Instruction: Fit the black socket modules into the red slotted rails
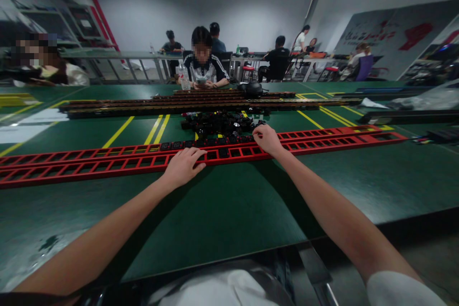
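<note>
Two long red ladder-like frames (89, 165) lie side by side across the table. My left hand (184, 166) rests on the front one, fingers stretched out and slightly apart, with nothing visible in them. My right hand (267, 139) is at the frames further right, its fingers bent together in a pinch; a small dark thing shows by the fingertips, too blurred to name. Small square black parts (177, 145) sit in several openings of the rear frame between my hands. Another black part (223, 152) is in the front frame. Just behind lies a heap of black parts (218, 123).
Long dark brown strips (143, 105) are stacked behind the heap, near a black pouch-like object (253, 89) and a plastic bottle (185, 79). A person (204, 64) sits opposite; another is at far left. Black bars (409, 117) and clear plastic wrap (430, 98) lie on the right.
</note>
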A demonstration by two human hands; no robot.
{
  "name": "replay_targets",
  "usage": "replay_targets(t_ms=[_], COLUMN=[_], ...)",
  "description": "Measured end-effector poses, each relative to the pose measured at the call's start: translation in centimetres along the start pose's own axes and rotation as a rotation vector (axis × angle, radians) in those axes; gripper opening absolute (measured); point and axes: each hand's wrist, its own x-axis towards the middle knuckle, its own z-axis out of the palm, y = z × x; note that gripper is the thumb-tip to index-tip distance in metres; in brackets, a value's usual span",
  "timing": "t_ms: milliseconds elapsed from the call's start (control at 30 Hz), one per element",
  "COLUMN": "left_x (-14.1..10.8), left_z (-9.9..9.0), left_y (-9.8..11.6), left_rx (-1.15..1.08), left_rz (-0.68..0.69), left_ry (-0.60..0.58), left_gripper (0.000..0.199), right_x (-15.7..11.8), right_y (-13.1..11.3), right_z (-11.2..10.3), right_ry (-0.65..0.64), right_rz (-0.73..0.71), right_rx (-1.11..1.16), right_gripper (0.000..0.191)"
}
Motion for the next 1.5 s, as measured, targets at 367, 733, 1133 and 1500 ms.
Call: replay_targets(t_ms=[367,733,1133,1500], left_x=[0.0,0.0,0.0,0.0], left_z=[-0.2,0.0,-0.2,0.0], left_y=[0.1,0.0,0.3,-0.1], left_rx=[-0.019,-0.029,-0.012,-0.035], left_rz=[0.009,0.008,0.004,0.019], left_ry=[0.009,0.026,0.014,0.019], left_gripper=[0.044,0.043,0.043,0.043], right_x=[0.4,0.6,0.3,0.1], right_y=[0.3,0.0,-1.5,-0.9], right_z=[0.2,-0.1,-0.3,0.5], right_ry=[-0.111,-0.203,-0.239,-0.228], right_rz=[0.004,-0.055,-0.042,0.026], right_rx=[-0.018,-0.076,-0.186,-0.134], right_gripper=[0.021,0.028,0.031,0.034])
